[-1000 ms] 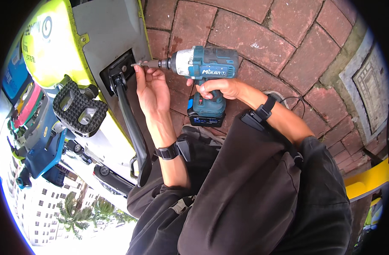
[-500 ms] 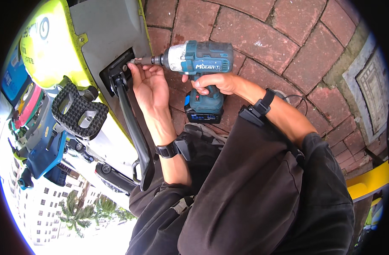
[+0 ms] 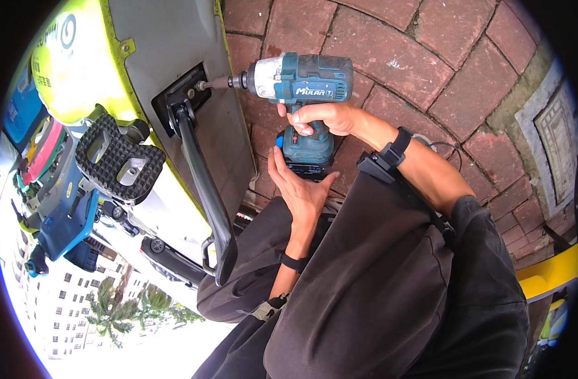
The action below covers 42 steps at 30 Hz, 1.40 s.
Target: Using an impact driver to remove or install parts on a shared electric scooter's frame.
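Note:
My right hand (image 3: 327,118) is wrapped round the handle of a teal and black cordless impact wrench (image 3: 320,79), its index finger at the trigger. Beneath, my left hand (image 3: 301,192) cups the tool's battery (image 3: 306,169), fingers along one side and thumb at the other. From the wrench's nose a long bit (image 3: 219,83) points left, its tip at a bolt (image 3: 202,86) in a recessed black bracket (image 3: 189,91). Another bolt head shows beside it. A black kickstand (image 3: 203,183) hangs from this bracket, on the grey underside of a yellow-green two-wheeler (image 3: 166,41) lying tipped over.
A black ridged pedal (image 3: 119,158) juts from the two-wheeler left of the kickstand. Red paving bricks (image 3: 390,57) cover the ground. A stone-framed drain cover (image 3: 554,132) lies at the right, above a yellow curved piece (image 3: 551,271). Other two-wheelers and a parked car (image 3: 169,259) stand at left.
My left hand has left the bolt and bit tip and come down to the wrench's battery. The right hand still holds the wrench, with its bit pointing into the bracket.

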Available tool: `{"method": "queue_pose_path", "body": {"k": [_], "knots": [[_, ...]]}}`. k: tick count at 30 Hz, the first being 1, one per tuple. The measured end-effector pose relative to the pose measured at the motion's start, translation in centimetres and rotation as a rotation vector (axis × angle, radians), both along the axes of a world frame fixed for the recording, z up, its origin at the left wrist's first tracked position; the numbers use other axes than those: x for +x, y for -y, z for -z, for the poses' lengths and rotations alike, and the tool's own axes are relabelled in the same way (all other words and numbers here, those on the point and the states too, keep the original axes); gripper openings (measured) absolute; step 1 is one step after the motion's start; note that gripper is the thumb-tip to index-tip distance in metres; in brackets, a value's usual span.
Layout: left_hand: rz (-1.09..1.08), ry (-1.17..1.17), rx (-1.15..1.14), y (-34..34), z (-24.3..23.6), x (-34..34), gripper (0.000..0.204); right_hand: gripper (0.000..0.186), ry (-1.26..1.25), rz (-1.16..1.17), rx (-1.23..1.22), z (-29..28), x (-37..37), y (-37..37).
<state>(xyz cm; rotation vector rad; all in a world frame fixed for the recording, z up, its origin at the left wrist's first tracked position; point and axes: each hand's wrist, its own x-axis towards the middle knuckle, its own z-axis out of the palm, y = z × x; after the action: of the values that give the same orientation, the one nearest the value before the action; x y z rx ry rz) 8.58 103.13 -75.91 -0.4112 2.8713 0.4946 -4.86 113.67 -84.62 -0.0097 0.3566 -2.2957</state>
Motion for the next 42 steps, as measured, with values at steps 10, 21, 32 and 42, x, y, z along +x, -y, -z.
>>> {"method": "queue_pose_path", "body": {"k": [10, 21, 32, 42], "knots": [[0.000, -0.100, -0.059, 1.0, 1.2, 0.7, 0.114, 0.017, 0.026, 0.034, -0.036, 0.3, 0.7, 0.8], [-0.001, -0.098, -0.046, 1.3, 1.6, 0.6, 0.112, 0.018, -0.016, 0.021, 0.018, -0.2, 0.5, 0.9], [0.018, -0.090, -0.060, 1.6, 1.6, 0.6, 0.112, 0.014, 0.011, 0.097, 0.082, -1.4, 0.6, 0.9], [0.004, -0.105, -0.056, 1.6, 1.4, 0.4, 0.111, 0.020, -0.007, 0.113, 0.114, -1.5, 0.5, 1.2]]}}
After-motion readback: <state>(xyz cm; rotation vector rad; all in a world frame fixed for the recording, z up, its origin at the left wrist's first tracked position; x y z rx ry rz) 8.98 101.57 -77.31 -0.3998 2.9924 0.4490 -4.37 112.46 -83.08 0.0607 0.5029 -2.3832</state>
